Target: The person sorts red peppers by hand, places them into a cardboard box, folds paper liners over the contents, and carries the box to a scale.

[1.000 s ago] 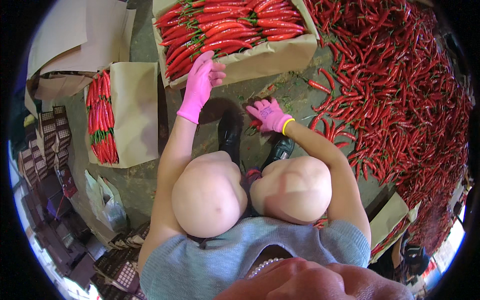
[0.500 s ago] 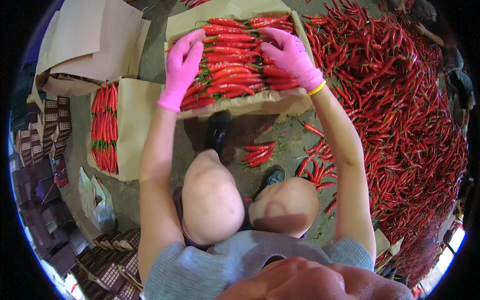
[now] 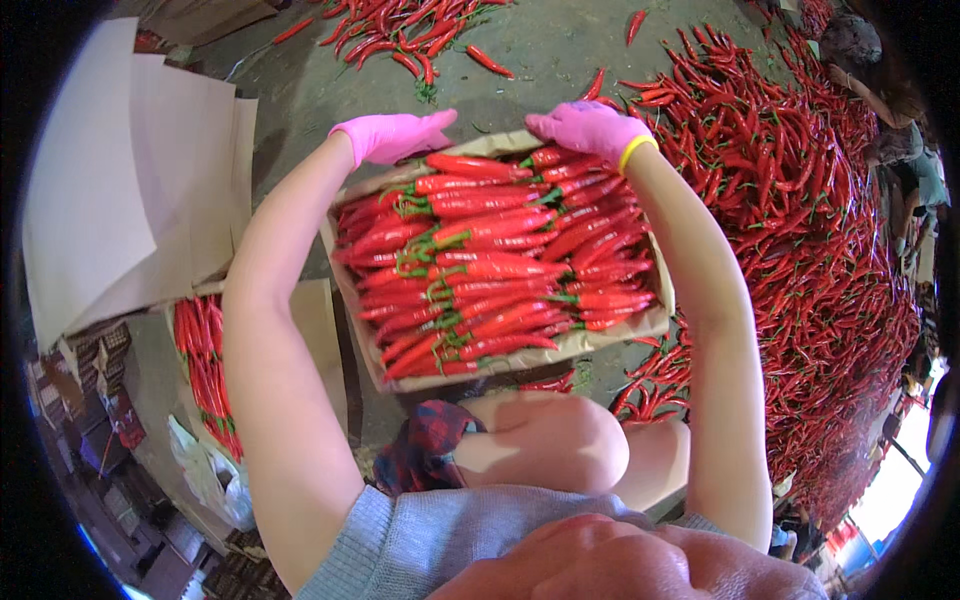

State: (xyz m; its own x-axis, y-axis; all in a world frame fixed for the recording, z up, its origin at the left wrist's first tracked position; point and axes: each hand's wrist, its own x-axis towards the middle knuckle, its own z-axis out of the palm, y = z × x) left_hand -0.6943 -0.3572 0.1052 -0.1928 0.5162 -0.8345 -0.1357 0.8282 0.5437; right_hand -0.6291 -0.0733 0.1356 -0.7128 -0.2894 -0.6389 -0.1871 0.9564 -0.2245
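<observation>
Pink-gloved, my left hand (image 3: 395,137) and right hand (image 3: 588,130) are at the paper-lined carton's far rim (image 3: 500,144), grip unclear; uneven pulling could spill chillies (image 3: 510,267)

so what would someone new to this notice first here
Probably the paper-lined box in the middle, with its bright red chilies laid in tidy rows, green stems showing. The pink-gloved left hand and right hand stand out at its far edge. Down the right side, a huge loose heap of red chilies spreads over the floor.
</observation>
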